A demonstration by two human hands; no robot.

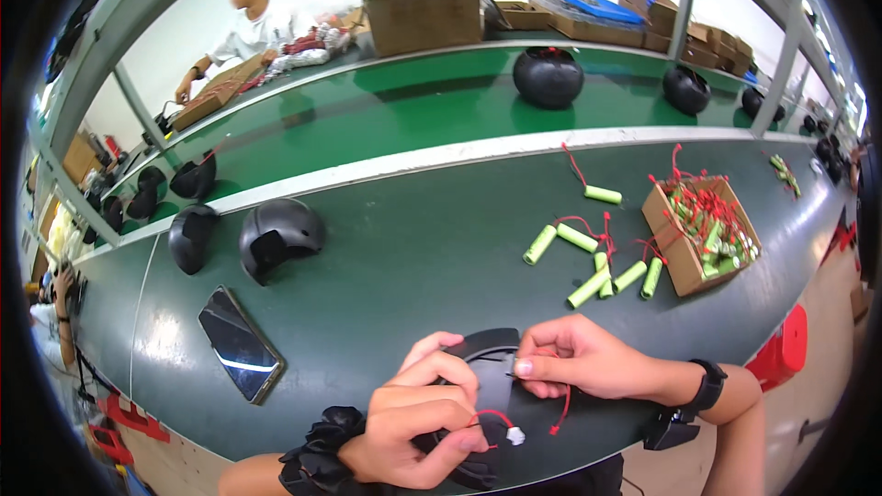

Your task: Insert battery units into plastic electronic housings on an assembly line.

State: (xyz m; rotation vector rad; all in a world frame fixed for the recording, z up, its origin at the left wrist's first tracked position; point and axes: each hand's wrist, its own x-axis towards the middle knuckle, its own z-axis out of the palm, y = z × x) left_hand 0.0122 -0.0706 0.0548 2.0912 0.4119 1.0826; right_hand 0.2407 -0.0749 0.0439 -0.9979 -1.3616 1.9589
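Near the bench's front edge, my left hand (418,418) is closed around a curved black plastic shell (493,375), fingers over its left side and thumb low. By that thumb a short red wire ends in a white connector (515,436). At the shell's upper right rim, my right hand (583,358) pinches with thumb and forefinger. A red wire (567,397) hangs from this hand, with a small red plug at its end. What sits between the pinching fingertips is mostly hidden; a small greyish bit shows there.
Several green battery cells (588,289) with red leads lie ahead of my right hand, beside a cardboard box (687,253) of more. A phone (241,344) and black shells (280,234) lie left. Beyond a white rail (367,170) runs a green belt (395,110); a person (262,32) works behind it.
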